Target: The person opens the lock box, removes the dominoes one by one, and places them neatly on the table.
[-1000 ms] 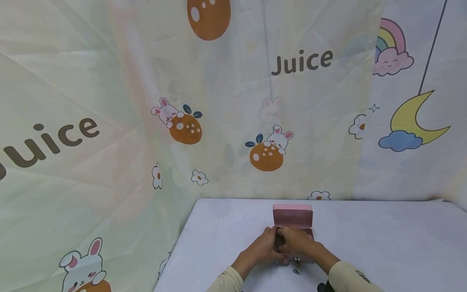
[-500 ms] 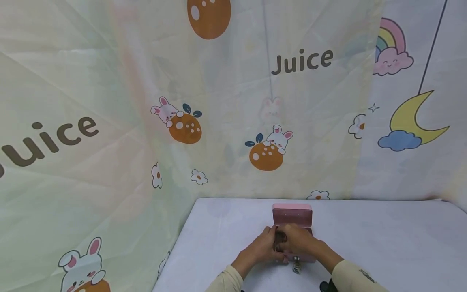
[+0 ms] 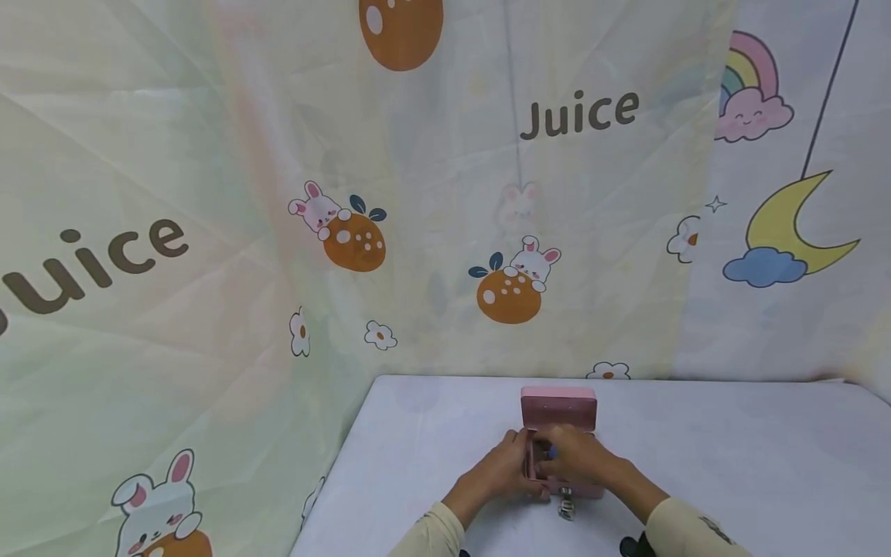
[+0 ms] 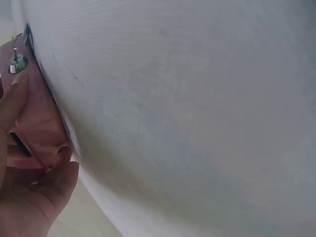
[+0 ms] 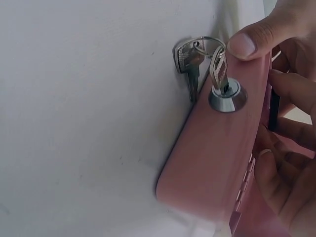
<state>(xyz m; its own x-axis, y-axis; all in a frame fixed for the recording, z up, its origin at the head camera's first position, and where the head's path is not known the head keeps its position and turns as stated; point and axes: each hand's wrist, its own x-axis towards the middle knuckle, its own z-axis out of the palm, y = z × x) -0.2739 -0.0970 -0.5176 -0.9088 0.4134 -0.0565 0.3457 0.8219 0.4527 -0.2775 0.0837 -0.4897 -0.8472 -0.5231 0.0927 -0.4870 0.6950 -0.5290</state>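
A pink metal lock box (image 3: 581, 492) stands on the table with its lid (image 3: 558, 410) raised at the back. My left hand (image 3: 503, 468) grips the left side of the box, its thumb on the front wall near the lock (image 5: 228, 96). My right hand (image 3: 578, 452) reaches into the box with curled fingers. In the right wrist view a dark flat object (image 5: 273, 109) shows between those fingers; its kind is not clear. A small blue patch (image 3: 553, 452) appears at the fingers in the head view. One key (image 5: 218, 69) is in the lock, and a second key (image 5: 189, 61) hangs from the same ring.
The white-covered table (image 3: 731, 456) extends around the box. Behind it hangs a printed cloth (image 3: 431, 193) with rabbits and fruit. A small black item (image 3: 632, 546) shows by the right sleeve.
My right fingers have risen slightly inside the box, and a blue patch now shows by them. The interior looks lighter than before. My left hand keeps its place on the box.
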